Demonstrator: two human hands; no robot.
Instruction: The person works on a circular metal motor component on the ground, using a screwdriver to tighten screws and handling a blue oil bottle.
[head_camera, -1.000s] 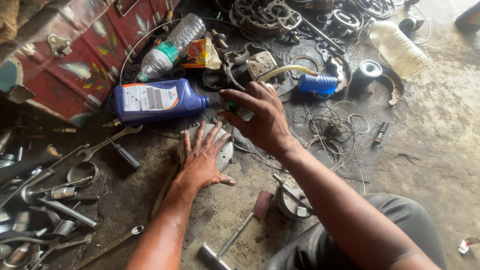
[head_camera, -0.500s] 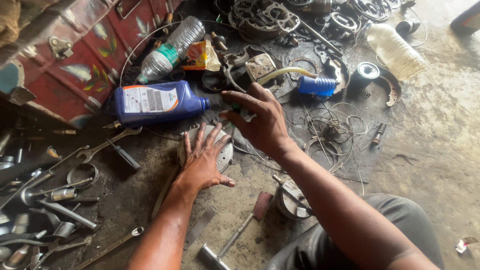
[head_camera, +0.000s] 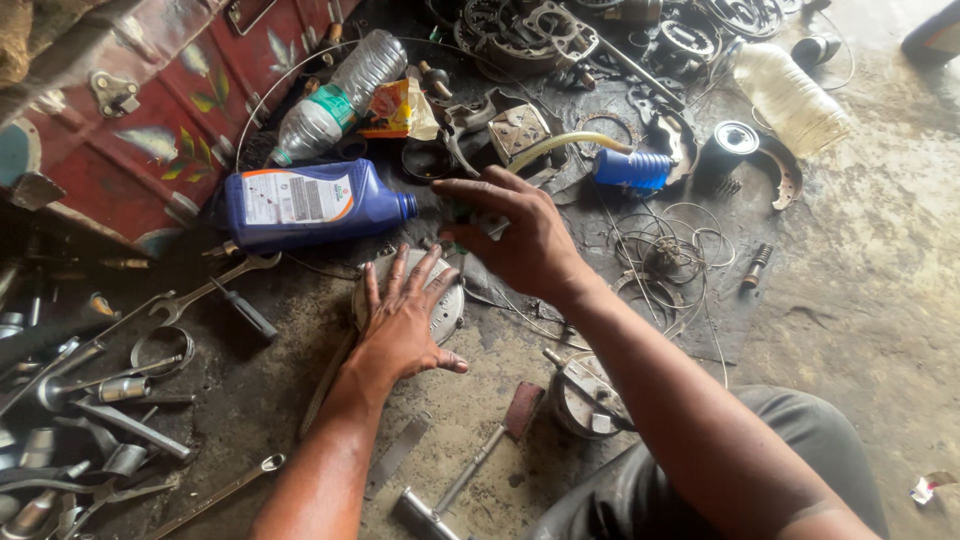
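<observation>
Left hand (head_camera: 400, 325) flat, fingers splayed, pinning round metal disc (head_camera: 445, 305) beneath fingertips. Right hand (head_camera: 525, 240) pinching small dark part (head_camera: 460, 215) just beyond left fingertips. Step: fitting. Next likely needs aligning part over disc.

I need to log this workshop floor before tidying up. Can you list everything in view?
Oil bottle: 1, blue, lying on its side, left of centre.
Water bottle: 1, clear, lying above the oil bottle.
Plastic jug: 1, clear, top right.
Trunk: 1, red, painted leaves, top left.
Round plate: 1, grey metal, under the left hand.
Hose: 1, yellowish, joined to a blue ribbed cap.
Wire coils: several, thin, right of centre.
Hammer: 1, metal shaft, bottom centre.
Wrenches: several, grey, left side.
Left hand: spread flat on the plate.
Right hand: curled over a small dark part, hard to identify.
</observation>
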